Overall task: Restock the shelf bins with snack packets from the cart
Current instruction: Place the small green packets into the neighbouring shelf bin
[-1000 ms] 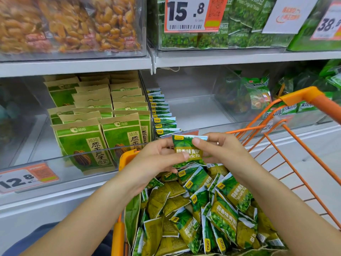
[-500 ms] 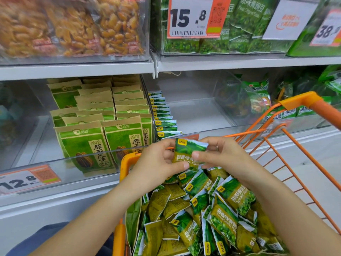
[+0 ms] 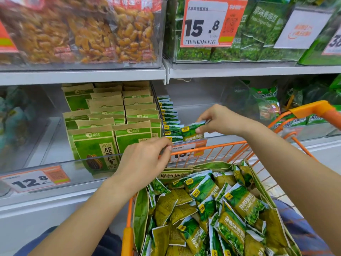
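My right hand [image 3: 221, 120] pinches a small green pea packet [image 3: 192, 133] by its top edge, held over the front of the clear shelf bin [image 3: 203, 111]. The packet sits right beside the row of matching packets [image 3: 169, 117] standing along the bin's left wall. My left hand [image 3: 145, 161] is lower, its fingertips touching the bin's clear front edge by the front packet of the row; I see nothing in it. Below, the orange cart [image 3: 203, 149] holds a heap of several green snack packets [image 3: 239, 202].
Brown-and-green seed bags [image 3: 96, 145] fill the bin to the left. Price tags [image 3: 35, 179] hang on the shelf front. The shelf above [image 3: 83, 76] carries bagged nuts and pea bags. The cart's handle [image 3: 313, 108] juts up at right.
My right hand lifted the packet from above the cart up and forward into the bin. My left hand let go of it and moved to the bin's front edge.
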